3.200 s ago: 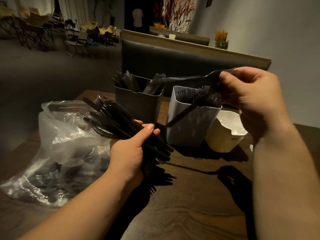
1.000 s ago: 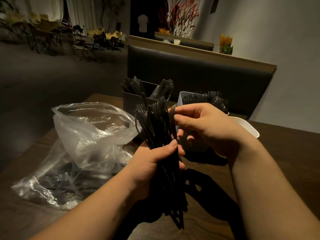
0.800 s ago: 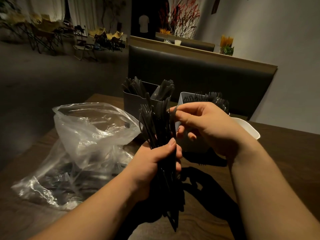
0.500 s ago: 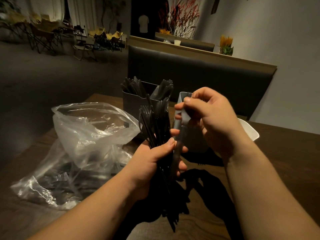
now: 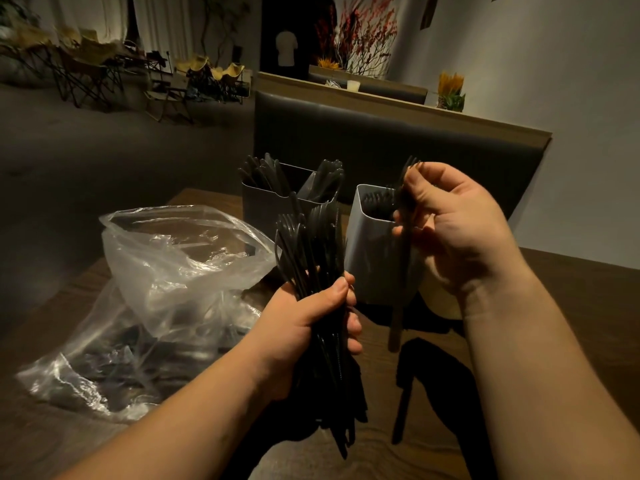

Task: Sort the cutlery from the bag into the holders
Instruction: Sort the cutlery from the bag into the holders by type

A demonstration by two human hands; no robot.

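Dim restaurant table, viewed from above the hands. Left hand (image 5: 308, 327) closed in a fist around a thick bundle of black plastic cutlery (image 5: 311, 244), heads up. Fork tines among the heads fanned above the knuckles, other types hard to tell. Handles sticking out below the palm toward the wooden table (image 5: 571, 292).

Right hand (image 5: 457, 230) raised just right of the bundle, thumb and curled fingers pinching a single black fork (image 5: 396, 317) near its tines. Fork handle hanging straight down in front of the white holder (image 5: 370, 265). White holder already stocked with forks, tines up. Behind and left of it, a grey holder (image 5: 263, 213) with two clusters of dark cutlery, kinds unclear in this light. Clear plastic bag (image 5: 173, 258) slumped at left, mouth open, more black pieces inside. Cream container (image 5: 440, 299) partly hidden behind the right wrist.

Judged risks from here:
- **Dropped fork:** Held by the head only, so prone to swinging or slipping with any loosening of the pinch, then landing on the table rather than in the holder.
- **Knocked holder:** Handle tip low beside the holder wall. Needs lifting over the rim first, otherwise likely to knock the holder or snag on tines standing inside.
- **Shed pieces:** Bundle fanned loosely at the top, so apt to lose a piece with any slackening or tilting of the left fist.
- **Wrong kind:** Everything black in poor light, so easy to misread a piece and drop it among the wrong kind.
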